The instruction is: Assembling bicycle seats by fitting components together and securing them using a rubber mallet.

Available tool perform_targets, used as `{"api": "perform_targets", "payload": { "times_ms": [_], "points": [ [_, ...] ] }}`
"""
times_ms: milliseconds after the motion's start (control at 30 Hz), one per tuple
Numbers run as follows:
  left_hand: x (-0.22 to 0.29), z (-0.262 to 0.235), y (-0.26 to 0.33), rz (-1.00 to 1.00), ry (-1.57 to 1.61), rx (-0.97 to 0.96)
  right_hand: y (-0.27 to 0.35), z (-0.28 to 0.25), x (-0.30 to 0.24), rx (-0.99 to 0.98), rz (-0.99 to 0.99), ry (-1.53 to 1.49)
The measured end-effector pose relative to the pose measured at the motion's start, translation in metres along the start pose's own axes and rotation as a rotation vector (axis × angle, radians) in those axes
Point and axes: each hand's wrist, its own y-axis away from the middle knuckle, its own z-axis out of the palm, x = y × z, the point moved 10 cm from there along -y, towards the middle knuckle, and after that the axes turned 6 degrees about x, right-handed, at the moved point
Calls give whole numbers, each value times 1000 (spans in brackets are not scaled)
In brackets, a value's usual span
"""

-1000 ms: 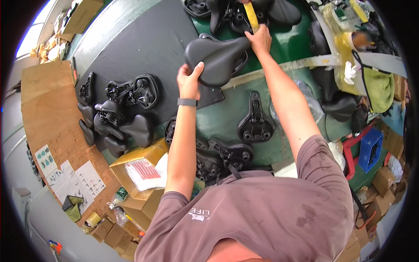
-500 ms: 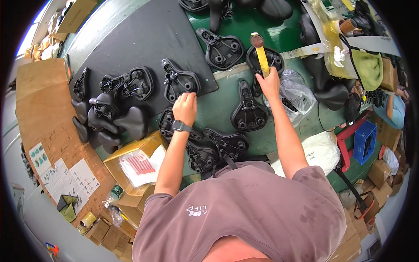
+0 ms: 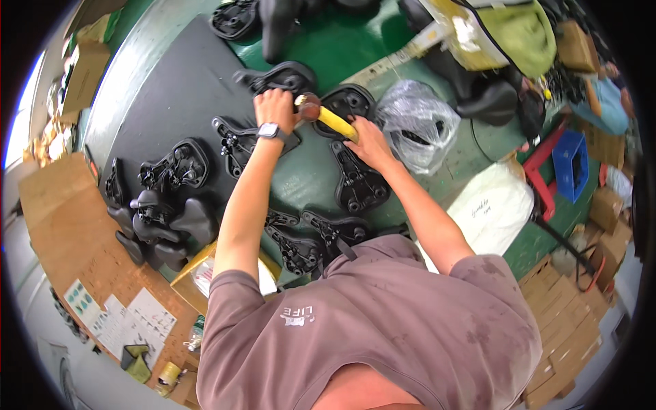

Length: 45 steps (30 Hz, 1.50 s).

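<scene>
My left hand [image 3: 274,108], with a watch on the wrist, grips the near edge of an upturned black bicycle saddle [image 3: 285,74] at the edge of the black mat [image 3: 171,82]. My right hand [image 3: 365,140] is closed on the yellow handle of a hammer [image 3: 333,121]. Its dark head sits right beside my left hand, just above the saddle. More upturned black saddles lie close by: one [image 3: 234,142] under my left forearm, one [image 3: 345,101] behind the hammer and one [image 3: 357,181] under my right wrist.
A pile of black saddles [image 3: 160,219] sits at the left on the mat. A crumpled clear plastic bag [image 3: 417,126] and a white sack [image 3: 493,205] lie to the right. A cardboard box [image 3: 195,277] is at my left elbow, a blue crate [image 3: 570,157] farther right.
My left hand has left the earlier saddle and taken hold of another one. The hammer, held upright before, has come down leftward, its head now beside my left hand.
</scene>
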Motion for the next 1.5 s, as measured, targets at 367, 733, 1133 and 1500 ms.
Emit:
{"api": "perform_targets", "payload": {
  "times_ms": [367,733,1133,1500],
  "points": [
    [82,-17,140,-122,-14,-159,155,-152,-19,457,106,-153],
    [133,0,259,26,167,-569,341,-190,194,384,904,137],
    [388,71,-19,218,539,-124,310,-167,210,240,852,27],
    [421,118,-45,145,388,-237,332,-180,230,170,846,-1]
  ]
}}
